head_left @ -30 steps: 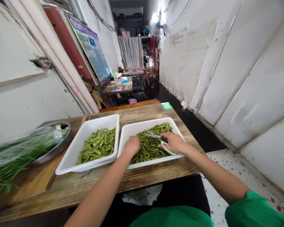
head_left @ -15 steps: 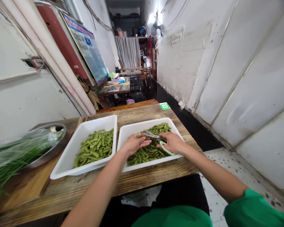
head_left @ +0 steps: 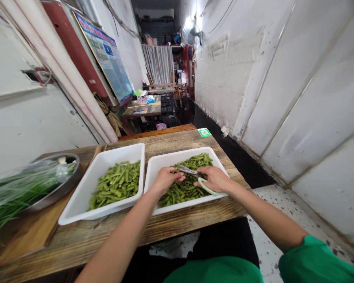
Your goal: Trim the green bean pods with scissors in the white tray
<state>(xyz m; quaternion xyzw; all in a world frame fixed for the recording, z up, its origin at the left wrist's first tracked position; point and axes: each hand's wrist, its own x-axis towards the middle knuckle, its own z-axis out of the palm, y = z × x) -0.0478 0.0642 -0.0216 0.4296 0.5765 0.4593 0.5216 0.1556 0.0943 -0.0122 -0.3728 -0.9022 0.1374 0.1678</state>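
The left hand (head_left: 166, 179) pinches a green pod (head_left: 175, 169) near the tips of the scissors (head_left: 208, 187), above the right tray (head_left: 151, 177). The right hand (head_left: 215, 179) holds the scissors. This looks like a snipping step; the next move calls for a still pod and careful hands. More pods (head_left: 169, 199) fill the right tray. The left tray (head_left: 75, 210) has pods too. Both sit on the bench (head_left: 177, 226). To their left, a metal bowl (head_left: 74, 179) holds long green leaves (head_left: 32, 194).
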